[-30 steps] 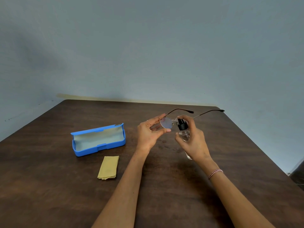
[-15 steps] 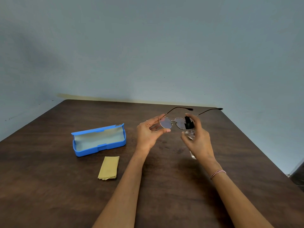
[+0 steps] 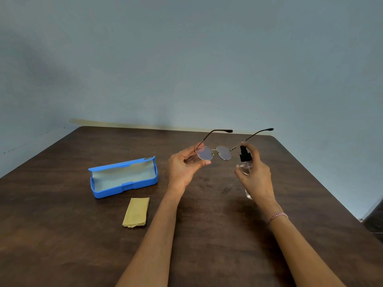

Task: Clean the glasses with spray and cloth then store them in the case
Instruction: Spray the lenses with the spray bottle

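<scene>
Thin metal-framed glasses [image 3: 224,152] with round lenses are held up above the table, temples unfolded and pointing away from me. My left hand [image 3: 184,168] pinches the left lens rim between thumb and fingers. My right hand [image 3: 256,177] grips a small clear spray bottle [image 3: 245,162] with a black nozzle, index finger on top, just right of the right lens. An open blue glasses case [image 3: 124,178] lies to the left. A folded yellow cloth [image 3: 136,212] lies in front of the case.
The dark brown wooden table [image 3: 62,235] meets a pale blue wall at the back. Its right edge runs diagonally toward a dark object [image 3: 375,220] at the far right.
My right hand has carried the spray bottle to the right, from in front of the right lens to just beside it. The left hand and glasses stay almost still.
</scene>
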The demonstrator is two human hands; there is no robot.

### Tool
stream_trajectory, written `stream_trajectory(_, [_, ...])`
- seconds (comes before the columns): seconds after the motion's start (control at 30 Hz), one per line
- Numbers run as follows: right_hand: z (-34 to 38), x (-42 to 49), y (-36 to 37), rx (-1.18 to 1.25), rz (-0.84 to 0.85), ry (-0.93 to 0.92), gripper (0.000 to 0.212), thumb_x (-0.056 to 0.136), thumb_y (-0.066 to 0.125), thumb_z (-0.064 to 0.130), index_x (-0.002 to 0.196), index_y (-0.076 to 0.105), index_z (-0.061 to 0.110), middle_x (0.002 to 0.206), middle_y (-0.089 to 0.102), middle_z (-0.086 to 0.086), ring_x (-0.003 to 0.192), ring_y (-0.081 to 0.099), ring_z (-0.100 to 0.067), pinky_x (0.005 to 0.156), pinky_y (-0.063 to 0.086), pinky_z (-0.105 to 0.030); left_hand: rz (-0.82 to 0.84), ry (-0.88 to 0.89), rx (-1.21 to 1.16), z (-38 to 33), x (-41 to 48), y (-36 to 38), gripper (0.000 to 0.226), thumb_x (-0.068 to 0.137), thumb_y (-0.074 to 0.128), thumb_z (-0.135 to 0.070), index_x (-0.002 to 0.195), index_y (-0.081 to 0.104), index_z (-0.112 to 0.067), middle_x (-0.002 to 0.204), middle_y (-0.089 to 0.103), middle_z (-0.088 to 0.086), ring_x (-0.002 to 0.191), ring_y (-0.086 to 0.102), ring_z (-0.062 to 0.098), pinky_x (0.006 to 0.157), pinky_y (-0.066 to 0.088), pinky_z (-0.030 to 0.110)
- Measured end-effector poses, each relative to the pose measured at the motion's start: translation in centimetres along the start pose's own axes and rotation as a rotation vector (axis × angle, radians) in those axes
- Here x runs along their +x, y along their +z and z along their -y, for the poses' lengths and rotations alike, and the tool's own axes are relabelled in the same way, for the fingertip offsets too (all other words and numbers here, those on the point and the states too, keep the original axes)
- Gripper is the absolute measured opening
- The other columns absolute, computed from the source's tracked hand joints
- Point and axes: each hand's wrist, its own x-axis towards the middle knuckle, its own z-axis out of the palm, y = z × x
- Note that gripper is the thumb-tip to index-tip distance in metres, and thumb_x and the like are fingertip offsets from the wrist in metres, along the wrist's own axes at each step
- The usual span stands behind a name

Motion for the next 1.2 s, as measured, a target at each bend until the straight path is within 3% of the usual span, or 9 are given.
stream_trajectory(0.13, [-0.2, 0.1, 0.0, -0.023, -0.001, 0.009, 0.061, 0.078, 0.061, 0.008, 0.123, 0.038, 0.041, 0.074, 0.062, 0.002, 0.070, 0.061, -0.016, 0.063, 0.043, -0.026, 0.002, -0.005, -0.005, -0.1, 0.0, 0.0, 0.050, 0.064, 0.082, -0.005, 0.110, 0.069, -0.017, 0.104, 0.068, -0.012, 0.098, 0.063, -0.005, 0.084, 0.050, 0.011])
stream_trajectory(0.4, [-0.3, 0.4, -0.6, -0.010, -0.106, 0.052, 0.059, 0.079, 0.061, 0.007, 0.125, 0.039, 0.037, 0.076, 0.058, 0.014, 0.072, 0.060, -0.014, 0.068, 0.043, -0.027, 0.025, -0.045, -0.027, 0.0, 0.0, -0.1, 0.047, 0.065, 0.081, -0.004, 0.109, 0.070, -0.015, 0.099, 0.069, -0.015, 0.092, 0.063, -0.011, 0.081, 0.051, 0.011])
stream_trajectory(0.63, [-0.7, 0.7, -1.6, 0.053, -0.238, 0.090, 0.056, 0.082, 0.060, 0.008, 0.128, 0.040, 0.031, 0.085, 0.059, 0.007, 0.074, 0.061, -0.020, 0.071, 0.043, -0.026, 0.091, -0.093, -0.007, 0.5, 0.1, -0.2, 0.048, 0.065, 0.083, -0.007, 0.110, 0.069, -0.015, 0.105, 0.072, -0.005, 0.099, 0.066, 0.003, 0.088, 0.052, 0.019])
stream_trajectory(0.73, [-0.4, 0.7, -1.8, 0.101, -0.269, 0.054, 0.056, 0.083, 0.061, 0.008, 0.129, 0.039, 0.031, 0.092, 0.060, 0.004, 0.074, 0.062, -0.015, 0.069, 0.043, -0.024, 0.126, -0.111, 0.018, 0.6, 0.1, -0.2, 0.048, 0.066, 0.082, -0.008, 0.111, 0.068, -0.015, 0.106, 0.071, -0.003, 0.097, 0.066, 0.001, 0.084, 0.051, 0.014])
stream_trajectory(0.83, [-0.6, 0.7, -1.7, 0.242, -0.320, 0.068, 0.054, 0.083, 0.063, 0.008, 0.124, 0.039, 0.035, 0.082, 0.060, 0.007, 0.071, 0.063, -0.016, 0.073, 0.054, -0.036, 0.129, -0.131, 0.028, 0.6, 0.2, -0.4, 0.048, 0.066, 0.082, -0.010, 0.112, 0.068, -0.016, 0.107, 0.071, -0.004, 0.099, 0.065, 0.001, 0.087, 0.050, 0.017])
stream_trajectory(0.93, [-1.2, 0.6, -1.6, 0.392, -0.294, 0.058, 0.059, 0.084, 0.069, 0.017, 0.124, 0.034, 0.044, 0.078, 0.060, 0.004, 0.074, 0.065, -0.028, 0.078, 0.055, -0.045, 0.111, -0.142, 0.009, 0.6, 0.2, -0.6, 0.048, 0.065, 0.082, -0.009, 0.110, 0.068, -0.017, 0.105, 0.072, -0.005, 0.100, 0.065, 0.002, 0.088, 0.049, 0.018])
stream_trajectory(1.0, [-1.4, 0.5, -1.5, 0.443, -0.239, 0.049, 0.063, 0.084, 0.069, 0.022, 0.126, 0.029, 0.048, 0.081, 0.059, 0.001, 0.082, 0.064, -0.029, 0.081, 0.053, -0.037, 0.101, -0.140, -0.003, 0.6, 0.2, -0.6, 0.048, 0.065, 0.082, -0.007, 0.110, 0.069, -0.016, 0.105, 0.072, -0.005, 0.100, 0.065, 0.001, 0.085, 0.050, 0.015])
stream_trajectory(1.07, [-1.4, 0.4, -1.2, 0.455, -0.183, 0.028, 0.066, 0.084, 0.069, 0.022, 0.132, 0.027, 0.041, 0.083, 0.059, 0.000, 0.084, 0.064, -0.025, 0.079, 0.051, -0.027, 0.095, -0.142, -0.011, 0.6, 0.1, -0.7, 0.048, 0.065, 0.082, -0.006, 0.110, 0.069, -0.014, 0.104, 0.072, -0.004, 0.097, 0.065, 0.000, 0.082, 0.050, 0.012])
stream_trajectory(1.2, [-0.9, 0.0, -0.9, 0.388, -0.090, -0.075, 0.064, 0.081, 0.072, 0.017, 0.130, 0.034, 0.033, 0.095, 0.060, 0.009, 0.081, 0.062, -0.007, 0.078, 0.050, -0.019, 0.083, -0.151, -0.013, 0.5, 0.1, -0.6, 0.049, 0.065, 0.081, -0.002, 0.111, 0.068, -0.011, 0.104, 0.070, -0.008, 0.091, 0.064, -0.008, 0.080, 0.051, 0.011])
